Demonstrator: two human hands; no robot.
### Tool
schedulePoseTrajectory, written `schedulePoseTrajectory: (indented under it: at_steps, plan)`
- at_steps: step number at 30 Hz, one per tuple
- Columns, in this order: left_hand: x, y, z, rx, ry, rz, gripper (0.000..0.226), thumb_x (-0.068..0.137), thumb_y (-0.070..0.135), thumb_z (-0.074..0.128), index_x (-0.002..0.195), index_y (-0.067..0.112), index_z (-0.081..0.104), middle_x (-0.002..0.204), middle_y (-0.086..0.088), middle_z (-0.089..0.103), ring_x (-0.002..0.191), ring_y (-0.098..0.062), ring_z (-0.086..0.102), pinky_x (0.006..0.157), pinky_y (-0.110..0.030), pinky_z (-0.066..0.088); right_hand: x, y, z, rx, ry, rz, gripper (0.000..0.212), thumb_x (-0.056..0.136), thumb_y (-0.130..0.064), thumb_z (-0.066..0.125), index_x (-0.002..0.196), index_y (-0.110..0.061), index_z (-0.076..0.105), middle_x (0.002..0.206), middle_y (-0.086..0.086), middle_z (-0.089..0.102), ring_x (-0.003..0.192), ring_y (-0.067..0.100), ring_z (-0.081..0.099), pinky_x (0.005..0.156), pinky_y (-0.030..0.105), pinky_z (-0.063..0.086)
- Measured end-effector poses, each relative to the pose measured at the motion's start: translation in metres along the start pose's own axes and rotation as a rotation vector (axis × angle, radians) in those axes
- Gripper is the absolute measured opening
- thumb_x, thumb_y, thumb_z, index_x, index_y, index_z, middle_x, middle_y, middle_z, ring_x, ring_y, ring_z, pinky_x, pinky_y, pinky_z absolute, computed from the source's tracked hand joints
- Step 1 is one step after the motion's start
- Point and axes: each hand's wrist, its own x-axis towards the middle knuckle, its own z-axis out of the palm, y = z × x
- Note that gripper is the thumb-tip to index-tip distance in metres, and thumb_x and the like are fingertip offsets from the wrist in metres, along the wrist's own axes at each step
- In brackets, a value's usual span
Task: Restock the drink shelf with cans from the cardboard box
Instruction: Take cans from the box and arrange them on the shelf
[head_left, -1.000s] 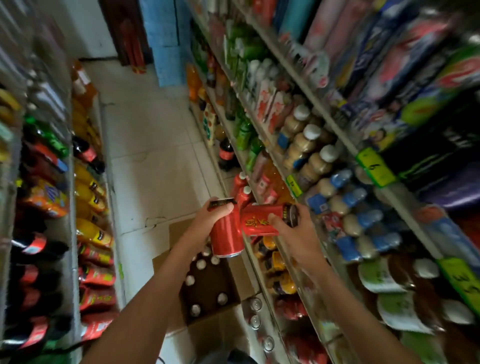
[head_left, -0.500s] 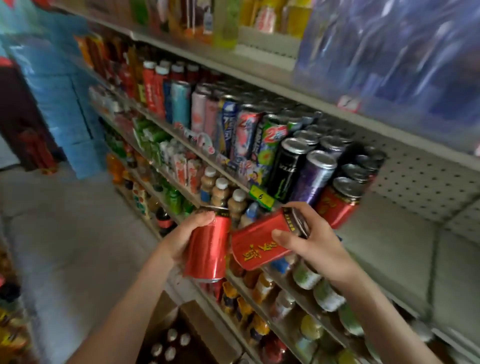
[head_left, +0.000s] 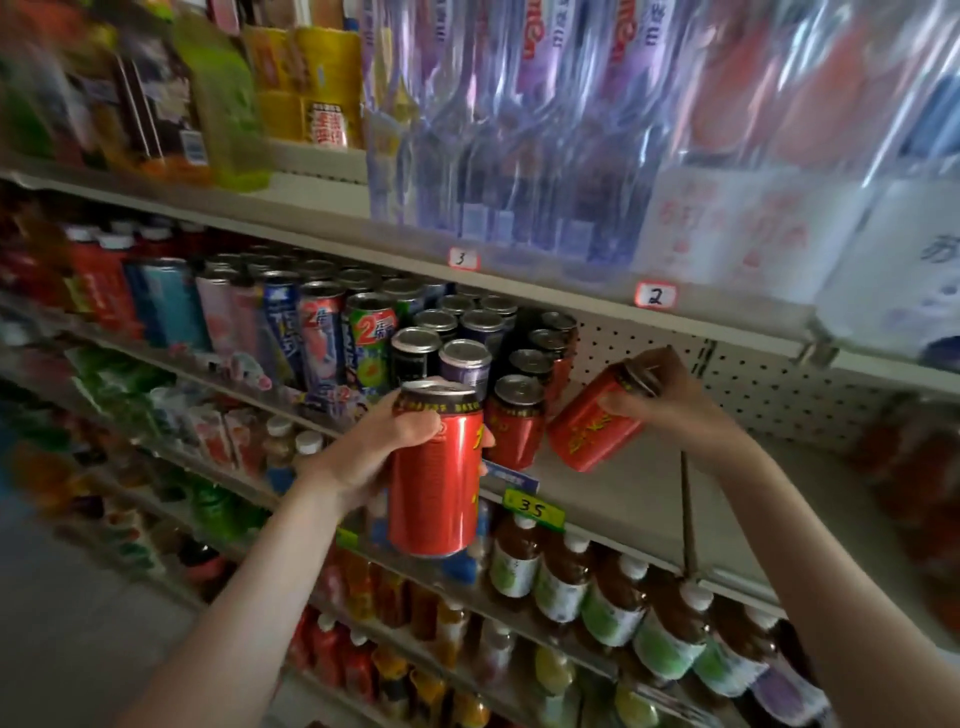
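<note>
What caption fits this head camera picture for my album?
Restocking: the right hand holds a tilted red can over the drink shelf; the left hand holds an upright red can.

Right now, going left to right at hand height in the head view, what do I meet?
In order: left grip → upright red can that it holds → shelved red can → tilted red can → right grip holding it → bare shelf board.
</note>
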Motion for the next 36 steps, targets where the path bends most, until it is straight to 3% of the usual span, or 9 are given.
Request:
schedulePoseTrajectory:
  at_steps: [4, 8, 10, 12, 14, 21, 27, 32, 36]
  plan:
    - [0.025, -0.002, 0.024, 0.053, -0.079, -0.029, 0.065, 0.058, 0.051, 0.083, 0.104, 0.009, 0.065, 0.1, -0.019, 0.068, 0.085, -0.033, 0.067, 0.072, -0.041, 0.054, 0.036, 0.023, -0.01, -0.002, 0.117, 0.076, 0.058, 0.068, -0.019, 0.083, 0.112, -0.012, 0.045, 0.102, 0.003, 0.056, 0.082, 0.012, 0.057, 0.061, 0.024, 0.044]
    - [0.047, -0.008, 0.04, 0.099, -0.028, -0.05, 0.073, 0.055, 0.051, 0.084, 0.108, 0.007, 0.06, 0.104, -0.023, 0.066, 0.094, -0.037, 0.064, 0.083, -0.05, 0.051, 0.067, 0.037, -0.008, -0.138, 0.141, 0.061, 0.045, 0.058, -0.024, 0.086, 0.085, -0.017, 0.052, 0.095, 0.006, 0.059, 0.092, 0.023, 0.06, 0.078, 0.039, 0.051]
    - [0.055, -0.011, 0.045, 0.14, 0.025, -0.035, 0.068, 0.057, 0.045, 0.083, 0.109, 0.007, 0.06, 0.11, -0.03, 0.062, 0.099, -0.038, 0.061, 0.091, -0.055, 0.046, 0.074, 0.038, -0.005, -0.122, 0.141, 0.041, 0.032, 0.067, -0.008, 0.082, 0.074, -0.018, 0.052, 0.091, 0.007, 0.056, 0.087, 0.017, 0.053, 0.072, 0.029, 0.043]
    - [0.061, -0.014, 0.046, 0.169, 0.082, -0.029, 0.065, 0.06, 0.039, 0.077, 0.112, 0.004, 0.06, 0.117, -0.031, 0.059, 0.102, -0.037, 0.06, 0.097, -0.056, 0.043, 0.083, 0.041, -0.001, -0.169, 0.143, 0.014, 0.023, 0.07, -0.003, 0.079, 0.085, -0.007, 0.062, 0.091, 0.004, 0.055, 0.088, 0.013, 0.05, 0.066, 0.019, 0.034]
    - [0.066, -0.016, 0.045, 0.178, 0.109, -0.041, 0.068, 0.06, 0.039, 0.075, 0.115, 0.002, 0.059, 0.118, -0.029, 0.06, 0.104, -0.038, 0.06, 0.099, -0.055, 0.042, 0.096, 0.048, 0.002, -0.202, 0.163, -0.027, 0.033, 0.067, -0.005, 0.081, 0.097, -0.007, 0.066, 0.092, 0.002, 0.058, 0.09, 0.013, 0.053, 0.068, 0.018, 0.036]
    - [0.075, -0.02, 0.032, 0.2, 0.121, -0.05, 0.06, 0.06, 0.04, 0.078, 0.113, 0.017, 0.062, 0.116, -0.019, 0.066, 0.108, -0.039, 0.061, 0.1, -0.061, 0.041, 0.132, 0.064, 0.019, -0.134, 0.174, -0.055, 0.041, 0.065, 0.007, 0.076, 0.104, 0.0, 0.065, 0.106, 0.015, 0.066, 0.102, 0.027, 0.061, 0.091, 0.042, 0.049]
    - [0.082, -0.014, 0.036, 0.221, 0.08, -0.003, 0.056, 0.06, 0.037, 0.077, 0.11, 0.017, 0.062, 0.117, -0.023, 0.063, 0.109, -0.041, 0.06, 0.099, -0.06, 0.042, 0.158, 0.081, 0.016, -0.212, 0.097, -0.029, 0.057, 0.069, -0.001, 0.075, 0.122, -0.004, 0.057, 0.122, 0.019, 0.06, 0.115, 0.034, 0.055, 0.099, 0.05, 0.044]
    - [0.088, -0.007, 0.045, 0.255, 0.091, 0.032, 0.056, 0.058, 0.038, 0.076, 0.108, 0.017, 0.062, 0.113, -0.02, 0.066, 0.105, -0.032, 0.064, 0.096, -0.047, 0.048, 0.144, 0.068, 0.012, -0.506, 0.097, -0.017, 0.055, 0.078, -0.02, 0.072, 0.129, -0.015, 0.055, 0.129, 0.01, 0.056, 0.121, 0.028, 0.05, 0.099, 0.036, 0.041]
    - [0.094, -0.008, 0.051, 0.226, 0.135, 0.018, 0.056, 0.052, 0.041, 0.077, 0.102, 0.019, 0.064, 0.098, -0.006, 0.07, 0.093, -0.02, 0.066, 0.085, -0.035, 0.052, 0.112, 0.03, 0.006, -0.215, 0.021, 0.031, 0.035, 0.092, -0.028, 0.059, 0.122, -0.01, 0.06, 0.123, 0.009, 0.06, 0.121, 0.028, 0.053, 0.101, 0.037, 0.042]
